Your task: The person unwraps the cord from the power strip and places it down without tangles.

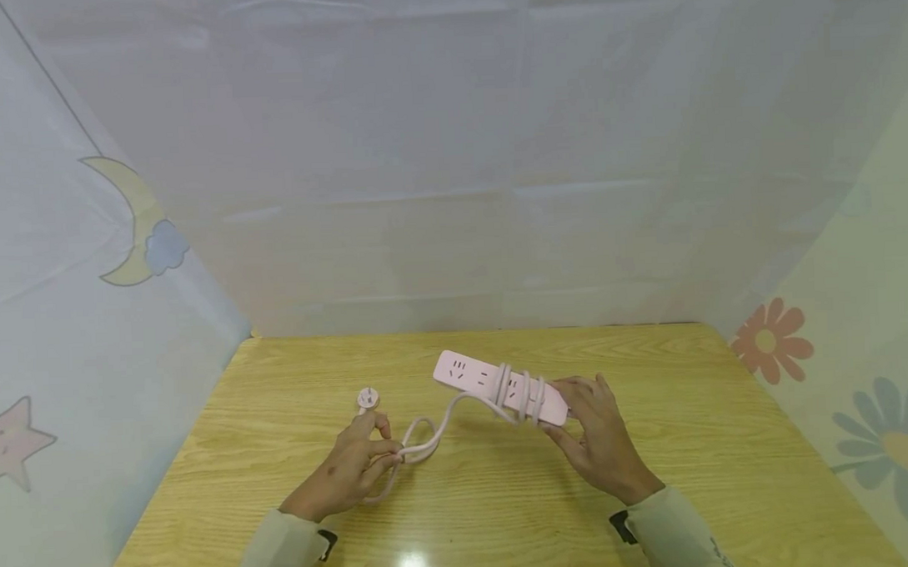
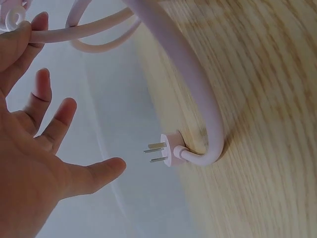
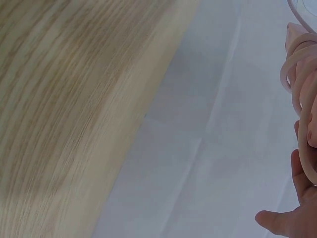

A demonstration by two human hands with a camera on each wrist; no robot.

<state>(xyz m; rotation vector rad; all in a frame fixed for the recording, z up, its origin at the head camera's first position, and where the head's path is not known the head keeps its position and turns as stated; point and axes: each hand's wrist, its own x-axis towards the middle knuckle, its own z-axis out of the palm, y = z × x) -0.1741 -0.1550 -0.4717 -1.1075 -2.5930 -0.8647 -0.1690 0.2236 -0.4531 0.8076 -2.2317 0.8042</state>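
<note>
A pink power strip (image 1: 468,375) is tilted above the table, its right end gripped by my right hand (image 1: 598,437). Several turns of its pale pink cord (image 1: 528,395) wrap around the right half. In the right wrist view the wound cord (image 3: 302,84) and part of the right hand (image 3: 297,213) show at the edge. My left hand (image 1: 351,466) pinches the cord between thumb and finger, left of the strip, where the cord forms a loose loop. In the left wrist view the other fingers are spread. The three-pin plug (image 2: 172,148) lies on the table beyond the left hand.
The wooden table (image 1: 492,516) extends under both hands. A pale cloth backdrop (image 1: 451,192) hangs behind its far edge. Printed sheets stand left and right, with a moon (image 1: 132,220) and flowers (image 1: 771,339). A dark band (image 1: 623,528) shows at the right wrist.
</note>
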